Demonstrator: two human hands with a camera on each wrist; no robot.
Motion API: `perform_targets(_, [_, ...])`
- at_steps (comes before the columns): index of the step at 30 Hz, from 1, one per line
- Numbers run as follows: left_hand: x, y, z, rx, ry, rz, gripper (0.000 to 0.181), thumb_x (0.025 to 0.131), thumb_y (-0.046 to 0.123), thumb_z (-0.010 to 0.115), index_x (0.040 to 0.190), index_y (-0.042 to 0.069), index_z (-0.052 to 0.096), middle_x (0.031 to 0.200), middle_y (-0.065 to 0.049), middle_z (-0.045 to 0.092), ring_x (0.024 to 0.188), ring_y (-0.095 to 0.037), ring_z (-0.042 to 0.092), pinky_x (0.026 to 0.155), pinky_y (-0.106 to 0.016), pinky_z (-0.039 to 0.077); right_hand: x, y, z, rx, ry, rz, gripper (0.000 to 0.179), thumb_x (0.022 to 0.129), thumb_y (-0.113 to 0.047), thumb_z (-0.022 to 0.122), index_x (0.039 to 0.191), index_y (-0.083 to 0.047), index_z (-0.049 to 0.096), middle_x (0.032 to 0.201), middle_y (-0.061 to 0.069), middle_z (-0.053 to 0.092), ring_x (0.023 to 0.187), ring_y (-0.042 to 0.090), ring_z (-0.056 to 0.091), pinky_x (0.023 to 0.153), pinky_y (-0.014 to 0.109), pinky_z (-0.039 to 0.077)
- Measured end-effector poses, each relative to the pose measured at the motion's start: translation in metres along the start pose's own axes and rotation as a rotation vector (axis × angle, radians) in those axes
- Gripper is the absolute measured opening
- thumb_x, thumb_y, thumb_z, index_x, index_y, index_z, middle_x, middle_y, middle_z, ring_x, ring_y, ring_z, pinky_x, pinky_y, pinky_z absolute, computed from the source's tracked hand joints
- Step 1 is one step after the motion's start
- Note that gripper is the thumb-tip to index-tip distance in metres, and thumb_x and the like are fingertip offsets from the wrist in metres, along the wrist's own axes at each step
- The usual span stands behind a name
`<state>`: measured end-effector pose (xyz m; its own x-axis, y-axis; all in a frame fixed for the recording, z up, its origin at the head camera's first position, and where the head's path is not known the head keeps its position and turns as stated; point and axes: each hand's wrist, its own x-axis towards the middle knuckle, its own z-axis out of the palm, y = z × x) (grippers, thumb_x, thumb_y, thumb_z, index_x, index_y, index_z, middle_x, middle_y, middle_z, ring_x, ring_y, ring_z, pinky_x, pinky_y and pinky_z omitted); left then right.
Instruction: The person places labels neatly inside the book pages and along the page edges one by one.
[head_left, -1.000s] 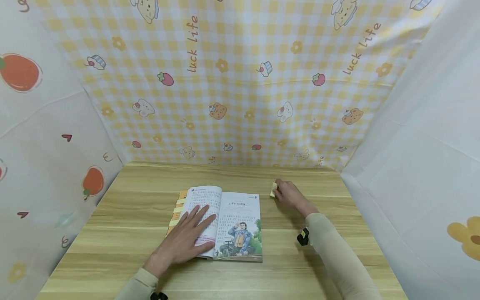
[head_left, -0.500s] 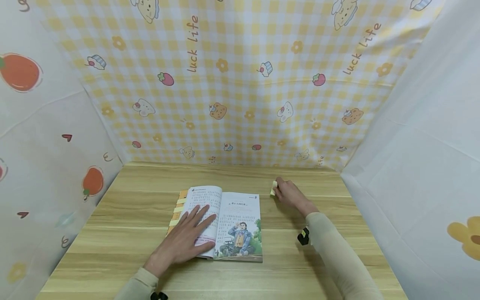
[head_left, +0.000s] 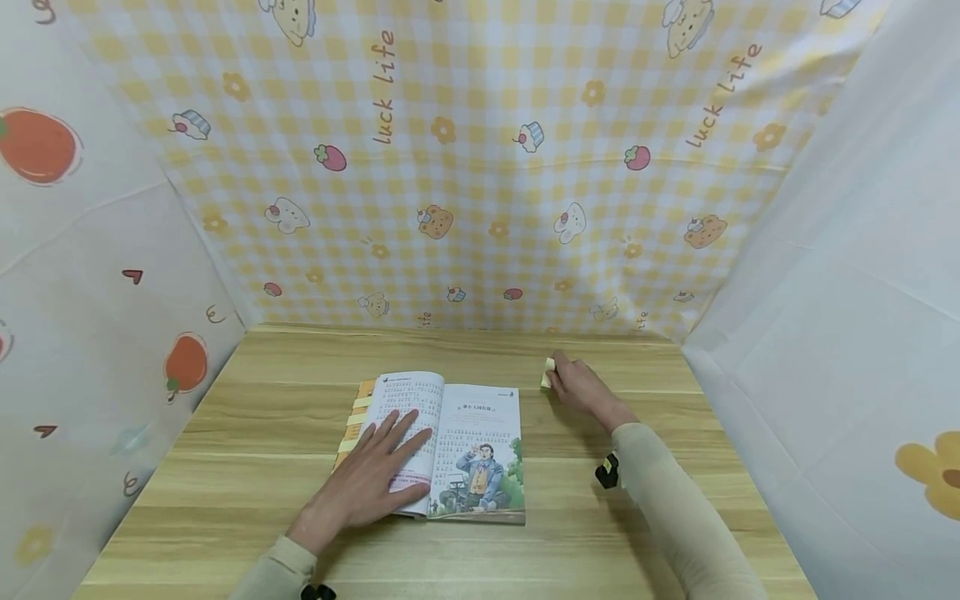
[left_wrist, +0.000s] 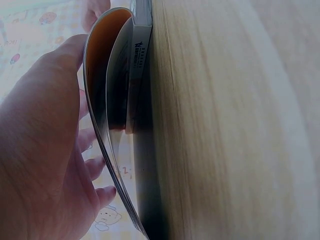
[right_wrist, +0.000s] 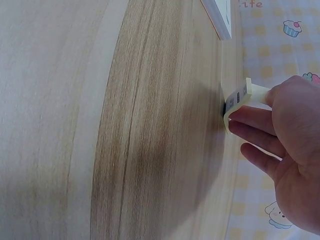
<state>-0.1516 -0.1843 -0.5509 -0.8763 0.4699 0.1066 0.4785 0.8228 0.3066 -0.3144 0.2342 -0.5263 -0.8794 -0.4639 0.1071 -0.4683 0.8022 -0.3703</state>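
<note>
An open book [head_left: 480, 417] lies on the table, with printed text and a drawing of a seated figure on its right page. My left hand [head_left: 375, 471] rests on the left page, fingers spread. Seen from the left wrist, the left-hand pages [left_wrist: 95, 95] curve up off the table beside that hand. To the right of the book, my right hand [head_left: 579, 387] pinches a small pale yellow pad of sticky notes [head_left: 548, 375]. In the right wrist view a pale sheet [right_wrist: 260, 93] bends between the pad [right_wrist: 235, 100] and the thumb, and the other fingers are behind the pad.
Several pale yellow strips [head_left: 353, 420] stick out along the book's left edge over an orange cover [head_left: 367, 389]. The wooden table [head_left: 465, 562] ends at a checked cloth [head_left: 487, 183] behind, with white cloth walls [head_left: 832, 375] on both sides.
My right hand has shifted slightly away from me with the sticky note pad, which now shows a bend. The left hand and the book have stayed in place.
</note>
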Motion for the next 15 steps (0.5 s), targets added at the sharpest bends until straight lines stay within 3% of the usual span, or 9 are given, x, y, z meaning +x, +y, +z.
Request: perform_targets(15, [-0.0002,-0.0003,0.0013,-0.008,0.001,0.000,0.083,0.104,0.068,0.067,0.174,0.026,0.047,0.189,-0.008,0.030,0.175,-0.043,0.027,0.139,-0.073,0.030,0.0003,0.0029,0.0018,0.043,-0.004,0.008,0.013,0.120,-0.010,0.048,0.107,-0.007,0.047,0.068,-0.004,0.042,0.054,0.010,0.034,0.053,0.022,0.029])
